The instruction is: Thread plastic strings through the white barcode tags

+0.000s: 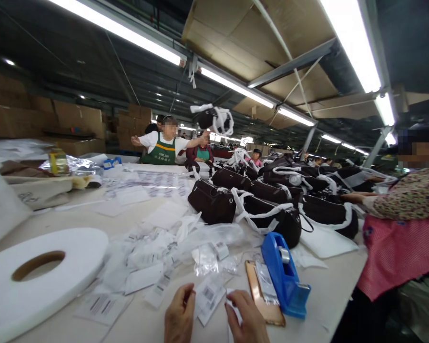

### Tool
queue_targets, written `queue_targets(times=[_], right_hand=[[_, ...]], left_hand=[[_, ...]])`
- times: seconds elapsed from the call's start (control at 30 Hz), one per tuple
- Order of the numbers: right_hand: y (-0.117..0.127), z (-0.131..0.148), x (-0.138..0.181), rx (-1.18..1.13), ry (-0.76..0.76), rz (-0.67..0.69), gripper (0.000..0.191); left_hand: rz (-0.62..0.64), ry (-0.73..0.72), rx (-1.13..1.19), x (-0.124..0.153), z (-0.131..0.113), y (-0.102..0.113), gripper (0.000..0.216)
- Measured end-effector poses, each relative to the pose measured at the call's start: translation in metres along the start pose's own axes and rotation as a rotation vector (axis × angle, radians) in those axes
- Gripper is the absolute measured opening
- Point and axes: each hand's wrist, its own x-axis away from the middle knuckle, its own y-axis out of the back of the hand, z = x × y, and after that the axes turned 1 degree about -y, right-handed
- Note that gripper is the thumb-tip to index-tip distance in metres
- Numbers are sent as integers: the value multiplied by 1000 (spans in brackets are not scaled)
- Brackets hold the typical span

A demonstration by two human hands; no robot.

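Left hand (179,315) and right hand (247,320) on labelled packet (209,296)

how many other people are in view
4: one in a green apron at the far end, one in dark red beside them, one in pink further back, one at the right edge. More may be hidden.

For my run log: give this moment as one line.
left hand: on labelled packet | right hand: at packet edge | nearby: blue tape dispenser
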Motion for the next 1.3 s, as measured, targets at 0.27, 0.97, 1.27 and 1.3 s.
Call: queue_targets(times=[0.27,0.97,1.27,1.3], right_hand=[[-16,-24,-70,65,-75,40,35],[6,-2,-93,187,170,195,20],[38,29,-99,141,265,169,19],[41,31,-100,140,270,173,19]], left_hand=[[-34,121,50,-14,3,-4,36],[-49,-19,-31,-11,1,-10,29],[33,-153,37,-16,-12,-1,33],[57,-156,48,-17,-13,0,33]])
